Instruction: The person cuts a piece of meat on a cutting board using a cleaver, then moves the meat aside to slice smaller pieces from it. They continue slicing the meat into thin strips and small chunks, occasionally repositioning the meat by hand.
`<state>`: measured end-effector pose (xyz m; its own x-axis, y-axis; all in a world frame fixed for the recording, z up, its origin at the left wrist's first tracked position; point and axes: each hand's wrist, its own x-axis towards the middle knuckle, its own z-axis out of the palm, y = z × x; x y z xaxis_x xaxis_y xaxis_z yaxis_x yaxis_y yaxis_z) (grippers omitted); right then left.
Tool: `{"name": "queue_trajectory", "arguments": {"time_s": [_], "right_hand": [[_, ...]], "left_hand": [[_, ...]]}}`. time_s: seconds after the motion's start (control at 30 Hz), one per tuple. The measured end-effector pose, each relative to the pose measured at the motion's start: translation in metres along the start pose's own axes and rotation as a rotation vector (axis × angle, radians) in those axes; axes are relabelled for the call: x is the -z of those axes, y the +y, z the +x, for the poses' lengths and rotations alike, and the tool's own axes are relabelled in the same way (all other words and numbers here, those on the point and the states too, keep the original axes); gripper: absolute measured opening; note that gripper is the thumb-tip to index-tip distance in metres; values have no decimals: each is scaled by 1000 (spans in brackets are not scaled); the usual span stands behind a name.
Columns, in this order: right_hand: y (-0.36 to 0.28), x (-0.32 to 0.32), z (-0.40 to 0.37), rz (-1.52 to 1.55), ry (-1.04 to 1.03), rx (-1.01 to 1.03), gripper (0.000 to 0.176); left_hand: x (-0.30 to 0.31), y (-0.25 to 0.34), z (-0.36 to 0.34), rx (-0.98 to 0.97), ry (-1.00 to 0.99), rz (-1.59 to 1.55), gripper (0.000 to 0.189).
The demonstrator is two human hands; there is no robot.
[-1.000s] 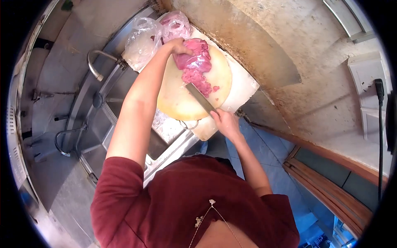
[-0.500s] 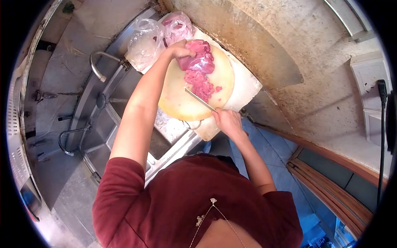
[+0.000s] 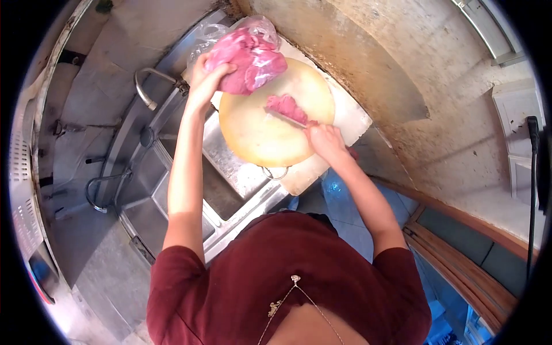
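My left hand [image 3: 208, 80] grips a large piece of raw pink meat [image 3: 247, 62], lifted over the upper left edge of the round cutting board [image 3: 247, 129]. My right hand [image 3: 325, 140] is closed round the handle of a knife [image 3: 286, 118], at the board's right side. The blade lies against a small heap of cut meat [image 3: 287, 106] on the board. The handle is mostly hidden by my fingers.
Clear plastic bags [image 3: 207, 39] lie behind the board, partly hidden by the meat. A metal sink [image 3: 221, 192] with curved faucets [image 3: 141, 89] is at the left. A stained wall [image 3: 356, 63] rises behind the board. A blue bag [image 3: 335, 187] is below, at the right.
My left hand has lifted the large meat piece up and to the left, off the board. The knife has moved up and right, and the cut meat is now a compact heap beside it.
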<state>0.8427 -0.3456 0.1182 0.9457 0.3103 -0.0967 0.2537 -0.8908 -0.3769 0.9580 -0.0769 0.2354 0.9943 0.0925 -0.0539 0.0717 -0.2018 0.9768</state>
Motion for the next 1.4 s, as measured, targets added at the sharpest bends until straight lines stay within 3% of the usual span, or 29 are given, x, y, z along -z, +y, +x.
{"name": "queue_trajectory", "arguments": {"time_s": [0.1, 0.27, 0.4, 0.47, 0.6, 0.8, 0.83, 0.93, 1.07, 1.27, 1.3, 1.4], "right_hand": [[4, 14, 17, -37, 23, -63, 26], [-12, 19, 18, 37, 15, -253, 28], [-36, -5, 10, 177, 0, -178, 30], [-31, -17, 12, 196, -22, -235, 31], [-29, 0, 7, 92, 32, -278, 28], [-42, -3, 3, -17, -28, -277, 26], [-42, -3, 3, -8, -20, -281, 27], [-39, -4, 2, 16, -2, -290, 27], [-34, -3, 3, 30, 11, -300, 27], [-30, -7, 2, 49, 20, -317, 27], [-30, -7, 2, 57, 18, -321, 27], [-30, -4, 1, 75, 30, -307, 28]], "left_hand": [[24, 1, -36, 54, 93, -167, 59], [48, -50, -91, 183, 220, -279, 56], [43, -97, -110, 332, 224, -402, 50], [30, -101, -116, 359, 192, -475, 52], [8, -96, -114, 637, 189, -677, 61], [2, -128, -97, 753, -65, -569, 46], [0, -131, -98, 690, 12, -535, 37], [2, -119, -96, 591, 79, -485, 35], [0, -113, -91, 524, 38, -202, 37], [-15, -155, -104, 111, 171, 237, 56], [-13, -149, -106, 133, 134, 223, 69], [-12, -123, -111, -295, 28, 658, 82]]}}
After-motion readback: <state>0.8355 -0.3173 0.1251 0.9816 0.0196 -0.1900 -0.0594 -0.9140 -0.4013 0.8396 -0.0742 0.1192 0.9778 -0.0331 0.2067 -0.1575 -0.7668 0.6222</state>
